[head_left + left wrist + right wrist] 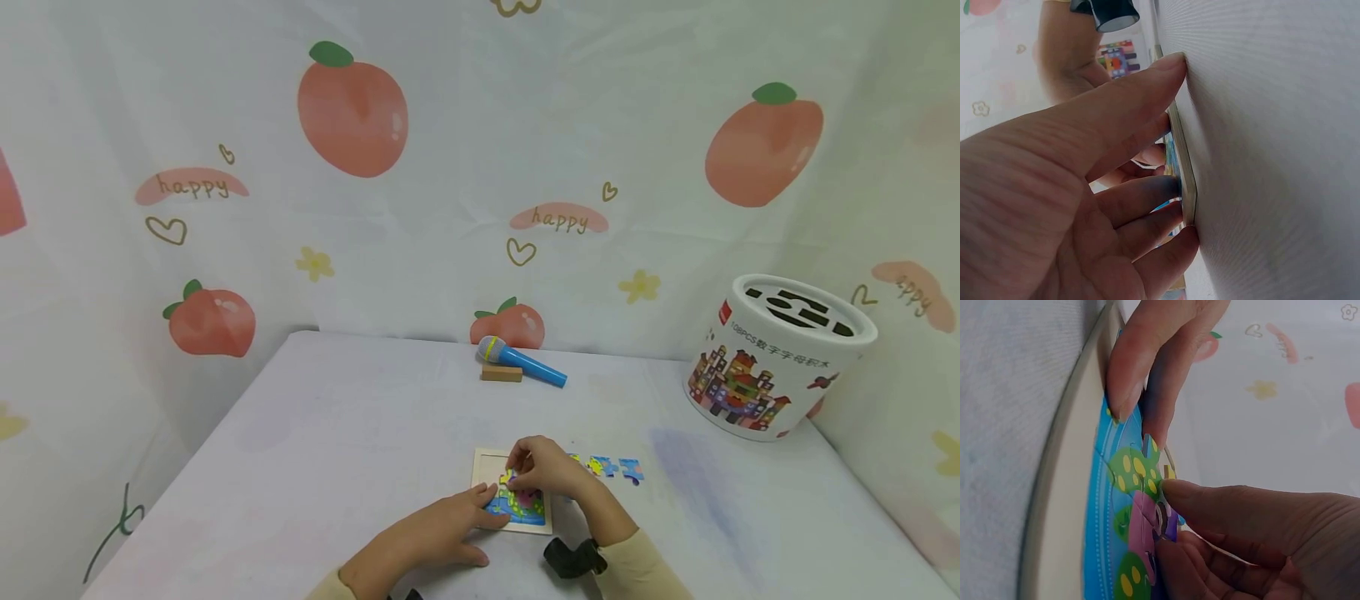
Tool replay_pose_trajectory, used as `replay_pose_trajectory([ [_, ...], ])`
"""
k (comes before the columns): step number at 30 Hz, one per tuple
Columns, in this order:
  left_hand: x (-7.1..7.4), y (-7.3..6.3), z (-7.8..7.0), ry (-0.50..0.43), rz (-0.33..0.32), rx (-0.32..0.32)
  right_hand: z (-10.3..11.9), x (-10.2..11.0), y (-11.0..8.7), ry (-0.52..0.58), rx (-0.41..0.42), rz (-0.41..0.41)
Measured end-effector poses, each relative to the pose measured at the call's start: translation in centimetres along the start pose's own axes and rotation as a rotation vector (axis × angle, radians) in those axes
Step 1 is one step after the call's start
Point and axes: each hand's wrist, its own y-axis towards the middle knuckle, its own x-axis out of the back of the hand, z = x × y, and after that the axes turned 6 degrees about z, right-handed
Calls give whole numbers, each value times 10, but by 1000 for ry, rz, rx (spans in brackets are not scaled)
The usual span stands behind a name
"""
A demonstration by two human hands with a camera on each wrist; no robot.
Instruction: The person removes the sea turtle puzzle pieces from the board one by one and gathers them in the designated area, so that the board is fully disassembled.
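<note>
A shallow wooden puzzle tray (486,460) lies flat on the white table, its lower part filled with joined jigsaw pieces in blue, green and pink. My left hand (450,525) rests at the tray's left side, with straight fingertips on the frame and picture. In the left wrist view, the left thumb (1147,78) lies along the frame's outer edge. My right hand (551,467) is over the tray; its thumb and forefinger pinch a small jigsaw piece (1171,524) against the assembled picture. The fingers hide most of that piece. Loose jigsaw pieces (632,470) lie right of the tray.
A blue toy microphone (532,367) lies at the back beside a small brown block (501,374). At the back right stands a large white tub (772,367) with a slotted lid. A printed cloth backdrop (420,250) rises behind the table.
</note>
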Motion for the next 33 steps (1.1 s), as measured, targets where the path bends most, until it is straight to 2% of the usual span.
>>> replay_pose_trajectory([
  [9,2,0,-3,-12,13,6,-7,4,-1,77,29,14],
  [16,2,0,-3,2,12,4,-11,5,-2,166,5,29],
  [24,1,2,-4,-3,24,24,-13,7,-13,245,-14,25],
  [33,1,2,-4,7,26,31,-29,19,-26,268,-10,-2],
])
